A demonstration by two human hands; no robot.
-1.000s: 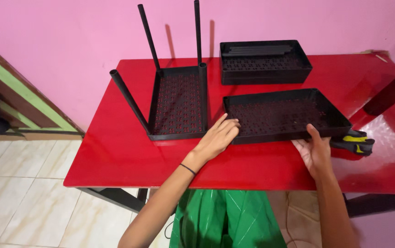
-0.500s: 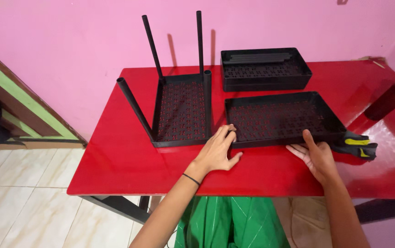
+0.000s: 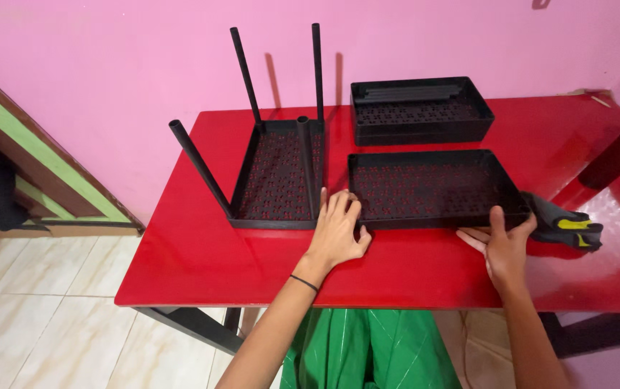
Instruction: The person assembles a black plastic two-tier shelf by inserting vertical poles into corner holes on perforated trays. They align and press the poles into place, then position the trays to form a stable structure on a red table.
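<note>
A black perforated tray (image 3: 432,189) lies on the red table (image 3: 202,252) in front of me. My left hand (image 3: 339,230) grips its near left corner, fingers over the rim. My right hand (image 3: 501,246) holds its near right corner, with the thumb up against the front wall. To the left of this tray lies a second black tray (image 3: 274,180) with several black poles standing up from its corners. A third, deeper black tray (image 3: 418,108) sits behind, near the wall.
A black and yellow glove (image 3: 566,227) lies just right of the held tray. A dark bottle (image 3: 616,155) stands at the table's right edge. A pink wall backs the table; tiled floor lies to the left.
The near tray has been turned a little and now lies squarer to the table's front edge. Both hands stay at its near corners.
</note>
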